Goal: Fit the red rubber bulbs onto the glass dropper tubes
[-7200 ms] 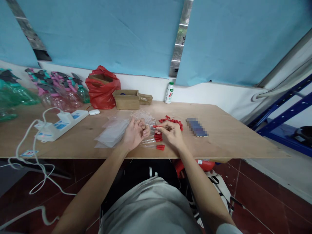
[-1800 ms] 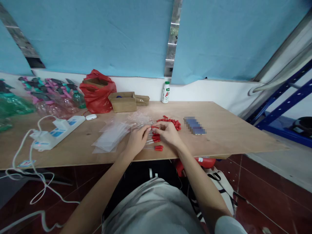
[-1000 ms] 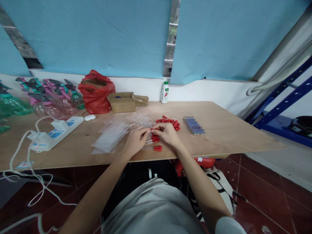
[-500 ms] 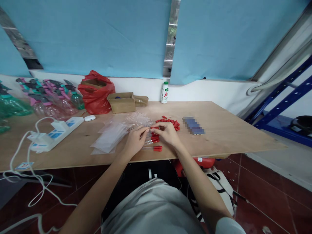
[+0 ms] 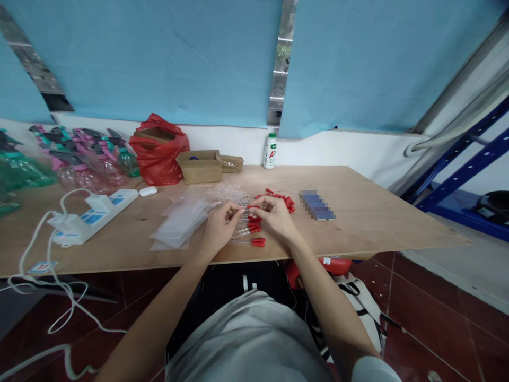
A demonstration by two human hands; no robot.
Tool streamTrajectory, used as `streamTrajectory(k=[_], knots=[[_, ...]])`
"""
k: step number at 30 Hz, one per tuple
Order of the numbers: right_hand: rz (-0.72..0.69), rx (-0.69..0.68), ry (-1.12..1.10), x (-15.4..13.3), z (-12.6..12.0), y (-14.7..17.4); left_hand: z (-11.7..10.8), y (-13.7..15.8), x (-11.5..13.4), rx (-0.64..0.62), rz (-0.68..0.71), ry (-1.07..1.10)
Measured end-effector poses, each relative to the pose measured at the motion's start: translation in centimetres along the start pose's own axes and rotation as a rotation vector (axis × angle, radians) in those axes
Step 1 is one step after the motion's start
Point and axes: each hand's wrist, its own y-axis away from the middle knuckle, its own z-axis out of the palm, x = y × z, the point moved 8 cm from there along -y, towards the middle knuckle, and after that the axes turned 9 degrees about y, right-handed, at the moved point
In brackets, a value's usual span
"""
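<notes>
Red bulb (image 5: 252, 207), small, slim, solid colour, in front of white bottle (image 5: 269, 154); right hand (image 5: 275, 215) has it in tight pinch; left hand (image 5: 221, 223) narrow-pinched on clear tube (image 5: 245, 207), thin, mostly hidden.

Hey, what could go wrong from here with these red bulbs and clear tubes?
The red bulb pinched by the right hand could slip. The loose red bulbs lie in a cluster by that hand, so a bump might scatter them. The plastic sheets lie close to the left hand, which could drag them.
</notes>
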Motion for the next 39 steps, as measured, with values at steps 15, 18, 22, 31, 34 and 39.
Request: streamTrajectory(k=[15, 18, 22, 31, 34, 39], knots=[[0.017, -0.068, -0.054, -0.5, 0.4, 0.1, 0.4, -0.3, -0.1, -0.005, -0.035, 0.127], [0.025, -0.078, -0.076, -0.8, 0.5, 0.2, 0.4, -0.4, -0.2, -0.014, -0.055, 0.184], [0.013, -0.061, -0.091, -1.0, 0.4, 0.4, 0.5, -0.5, 0.3, -0.047, -0.084, 0.264], [0.000, -0.035, -0.077, -1.0, 0.4, 0.3, 0.6, -0.6, 0.6, -0.060, -0.107, 0.323], [-0.016, -0.026, -0.068, -1.0, 0.3, 0.3, 0.7, -0.5, 0.5, -0.064, -0.107, 0.320], [-0.019, -0.026, -0.027, -0.7, 0.3, 0.4, 0.7, -0.5, 0.6, -0.070, -0.119, 0.322]])
